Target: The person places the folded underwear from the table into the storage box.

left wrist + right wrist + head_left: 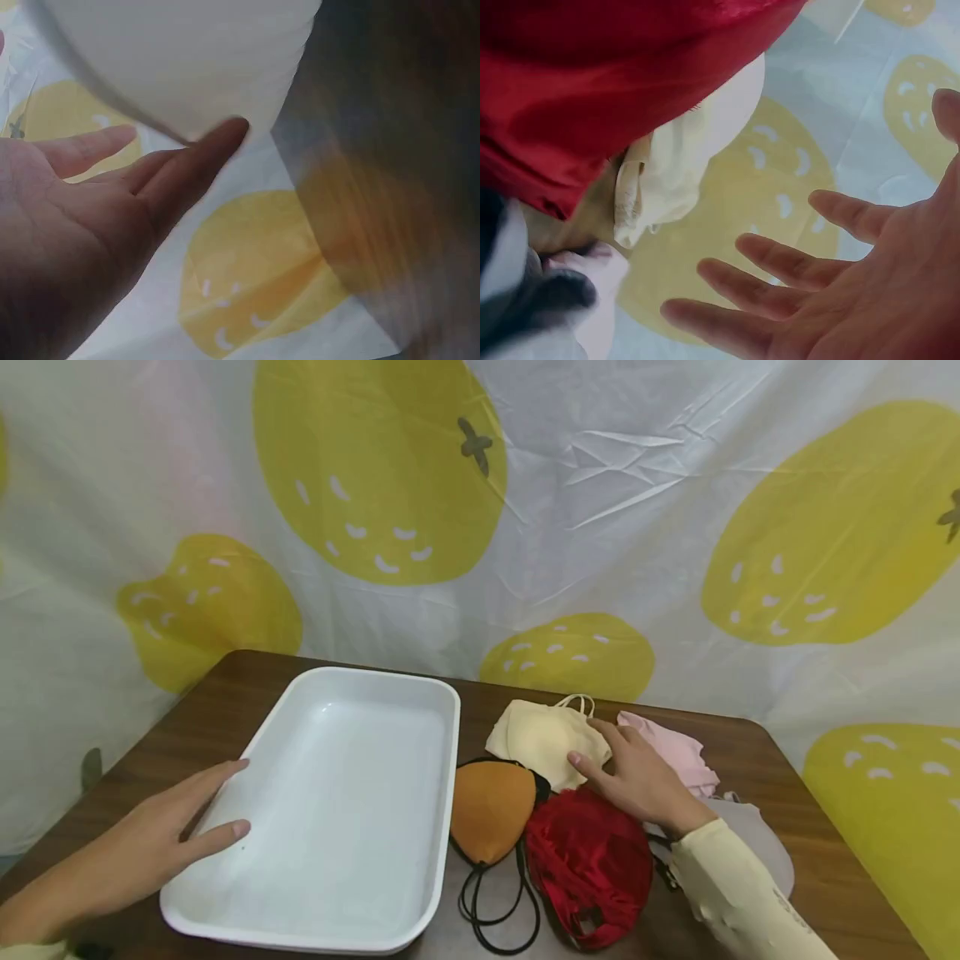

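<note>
A glossy, round-cornered white tray (330,818) sits on the table (757,768) left of a smooth cream bra (538,739) and satiny red bra (592,864). The left hand (150,843), fingers straight, touches the tray; the right hand (641,777), fingers spread, is beside the cream bra.

two hands (161,835), one white tray (330,810), five garments (592,868), one table (825,868), one patterned curtain (600,560)

White tray (330,827) lies flat; cream bra (542,737) nearby

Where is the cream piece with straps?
In the head view, the cream piece lies right of centre, behind the red fabric, beside the right hand.
</note>
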`<state>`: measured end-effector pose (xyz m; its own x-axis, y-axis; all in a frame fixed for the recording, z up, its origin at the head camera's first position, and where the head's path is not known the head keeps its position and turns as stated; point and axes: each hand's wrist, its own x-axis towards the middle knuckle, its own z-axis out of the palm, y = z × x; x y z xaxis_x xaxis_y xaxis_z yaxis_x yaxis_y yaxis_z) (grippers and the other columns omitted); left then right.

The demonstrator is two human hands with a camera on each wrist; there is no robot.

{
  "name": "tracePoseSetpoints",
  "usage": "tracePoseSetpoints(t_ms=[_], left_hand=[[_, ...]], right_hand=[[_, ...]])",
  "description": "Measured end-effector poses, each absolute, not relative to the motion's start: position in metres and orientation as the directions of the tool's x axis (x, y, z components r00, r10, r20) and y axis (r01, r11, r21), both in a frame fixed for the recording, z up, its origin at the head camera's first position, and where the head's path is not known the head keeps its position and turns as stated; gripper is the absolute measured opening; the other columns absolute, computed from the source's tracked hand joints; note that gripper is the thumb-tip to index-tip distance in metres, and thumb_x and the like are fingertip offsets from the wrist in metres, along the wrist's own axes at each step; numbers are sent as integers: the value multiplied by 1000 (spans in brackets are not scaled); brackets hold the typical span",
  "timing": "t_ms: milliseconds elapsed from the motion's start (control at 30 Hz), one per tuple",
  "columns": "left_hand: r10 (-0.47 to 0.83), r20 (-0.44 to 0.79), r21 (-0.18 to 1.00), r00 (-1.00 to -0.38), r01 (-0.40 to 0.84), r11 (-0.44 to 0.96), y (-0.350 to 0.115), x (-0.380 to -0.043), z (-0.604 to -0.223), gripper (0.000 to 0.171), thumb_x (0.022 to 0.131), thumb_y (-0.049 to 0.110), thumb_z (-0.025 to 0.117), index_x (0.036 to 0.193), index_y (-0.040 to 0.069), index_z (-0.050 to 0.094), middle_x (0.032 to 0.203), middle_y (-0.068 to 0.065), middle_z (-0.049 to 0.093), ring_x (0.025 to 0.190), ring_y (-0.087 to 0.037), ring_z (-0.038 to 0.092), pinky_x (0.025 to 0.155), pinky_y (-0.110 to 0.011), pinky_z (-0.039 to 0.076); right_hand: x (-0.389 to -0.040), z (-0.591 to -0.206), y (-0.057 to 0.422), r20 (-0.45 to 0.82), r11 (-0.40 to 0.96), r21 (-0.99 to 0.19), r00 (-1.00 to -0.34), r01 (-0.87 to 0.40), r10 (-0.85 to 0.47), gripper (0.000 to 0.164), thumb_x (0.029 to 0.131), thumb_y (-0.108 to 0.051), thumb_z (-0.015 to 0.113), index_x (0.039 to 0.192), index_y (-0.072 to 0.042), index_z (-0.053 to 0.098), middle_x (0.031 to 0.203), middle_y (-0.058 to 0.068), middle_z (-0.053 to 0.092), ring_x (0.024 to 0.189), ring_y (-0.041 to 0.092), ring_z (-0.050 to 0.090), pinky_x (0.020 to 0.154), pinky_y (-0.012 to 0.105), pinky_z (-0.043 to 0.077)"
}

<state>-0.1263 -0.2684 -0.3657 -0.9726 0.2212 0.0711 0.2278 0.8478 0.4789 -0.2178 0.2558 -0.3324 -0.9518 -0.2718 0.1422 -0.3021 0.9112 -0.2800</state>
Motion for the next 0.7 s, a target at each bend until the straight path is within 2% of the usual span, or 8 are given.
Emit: tracePoseSetpoints(t_ms=[100,167,300,400,533,700], left_hand=[[220,56,492,-974,218,843,-270,-124,-370,75,96,45,64,155,10,34,155,-27,40,136,-52,43,98,-64,42],[221,49,507,-974,215,835,-270,-124,-372,75,97,45,63,155,7,34,154,-30,40,134,-55,44,97,-68,42],[211,18,510,-977,191,839,-272,-124,-372,75,98,45,61,155,5,33,151,-35,41,124,-54,55,93,-66,48],[219,23,527,-976,198,827,-273,-123,-372,73,98,41,62,154,3,34,149,-35,43,118,-49,62,86,-46,57],[226,60,545,-972,221,809,-275,-121,-373,74,97,36,65,154,0,35,148,-33,45,115,-44,66,75,-19,53],[247,87,562,-965,252,788,-281,-121,-379,77,95,32,69,154,-1,33,149,-31,46,112,-34,69,74,-17,54]], right_hand=[[-221,-334,258,109,905,-318,-959,-283,-262,76,100,-58,48,153,-3,38,146,30,47,132,47,49,104,61,44],[-223,-335,260,98,896,-344,-960,-279,-261,77,100,-57,49,152,-2,38,148,30,47,133,46,49,105,61,42],[-225,-334,266,85,888,-371,-962,-273,-260,79,99,-56,52,151,1,37,148,28,48,128,46,54,104,61,43],[-226,-333,273,76,885,-383,-964,-264,-255,79,99,-54,54,151,4,36,148,30,48,127,48,55,102,62,45],[-228,-334,279,53,884,-395,-967,-249,-249,79,99,-52,56,151,4,36,146,33,48,129,51,52,101,63,46],[-233,-336,282,-3,883,-423,-974,-203,-225,80,98,-54,56,151,2,35,143,34,50,132,50,50,101,63,46]])
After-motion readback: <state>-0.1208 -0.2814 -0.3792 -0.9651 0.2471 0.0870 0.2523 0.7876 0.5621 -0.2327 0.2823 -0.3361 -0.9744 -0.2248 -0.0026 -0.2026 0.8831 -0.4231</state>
